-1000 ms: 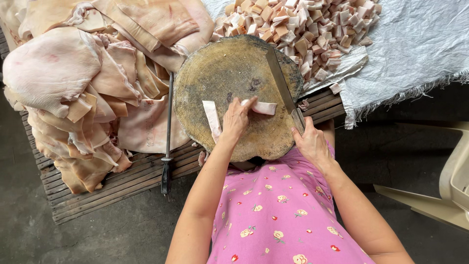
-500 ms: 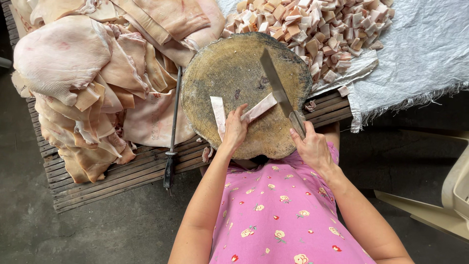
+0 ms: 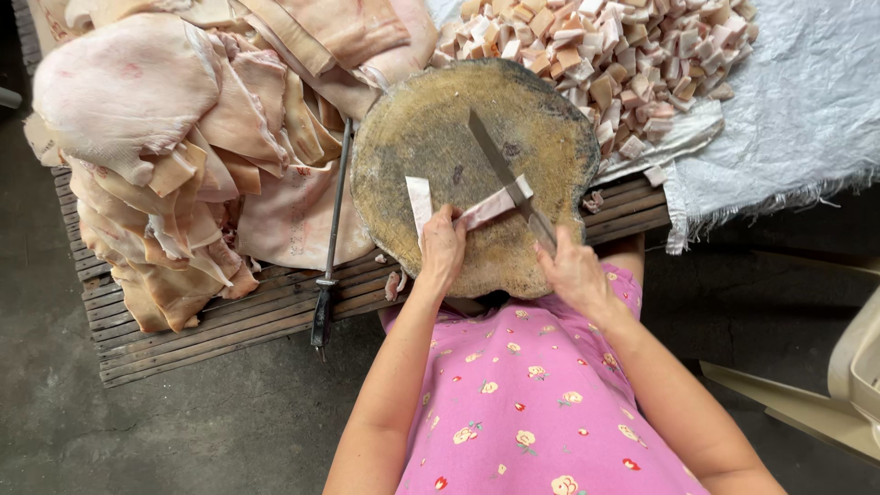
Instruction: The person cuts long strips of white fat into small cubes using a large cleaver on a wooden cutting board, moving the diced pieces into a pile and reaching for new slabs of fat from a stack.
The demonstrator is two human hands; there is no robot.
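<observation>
On a slatted counter [image 3: 229, 316] over grey concrete floor [image 3: 183, 422], the left hand [image 3: 443, 246] pins a pork strip [image 3: 495, 203] (round chopping block [image 3: 431, 137] beneath); the right hand [image 3: 573, 270] grips a knife [image 3: 500, 170].

Both bare forearms extend up from the lower frame toward centre. Left hand [image 3: 443, 249] lies palm-down, fingers curled and pressing. Right hand [image 3: 573, 270] has a closed grip, wrist angled inward.
</observation>
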